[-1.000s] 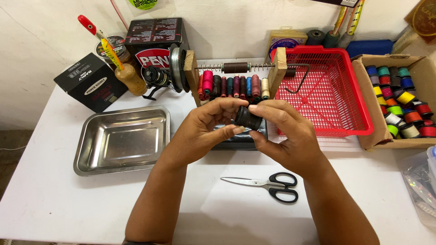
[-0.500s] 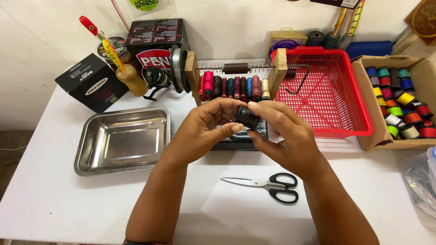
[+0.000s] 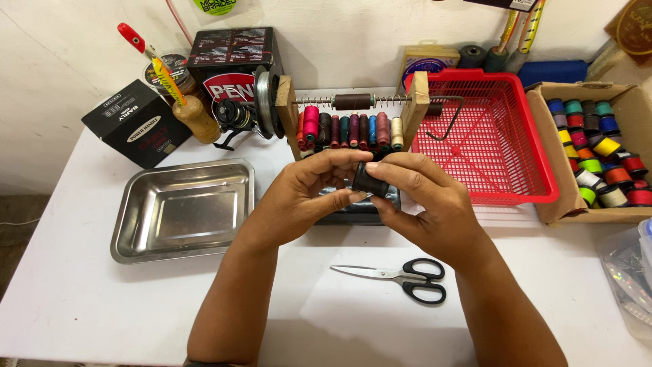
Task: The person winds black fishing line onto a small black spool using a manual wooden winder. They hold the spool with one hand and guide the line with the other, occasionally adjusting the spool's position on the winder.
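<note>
Holding a small dark spool [image 3: 369, 182] up between both hands, just above the middle of the white table [image 3: 81, 285] and in front of a dark flat block [image 3: 353, 212] lying there. Pinching it from the left with the left hand [image 3: 309, 194], thumb and fingers closed on its near end; gripping it from the right with the right hand [image 3: 428, 197], fingers curled over the top and thumb pressing beneath. Both hands clamping on the spool, fingertips almost meeting across it.

Judging progress: working the spool by hand, with no loose thread end showing, so too early to tell how much is done. Scissors [image 3: 401, 274] lying untouched on the table just this side of the hands, blades pointing left. Metal tray [image 3: 129, 231] sitting to the left with nothing visible in it, red basket [image 3: 530, 183] to the right likewise showing only its mesh, suggesting little finished yet.

Standing behind the hands, a wooden rack [image 3: 285, 112] carrying a row of coloured thread spools [image 3: 350, 129] on a rod, another dark spool mounted on the upper sprung rod. Further right, a cardboard box [image 3: 550, 170] packed with many bright spools. At back left, a fishing reel [image 3: 234, 115], black boxes and a wooden-handled tool.
</note>
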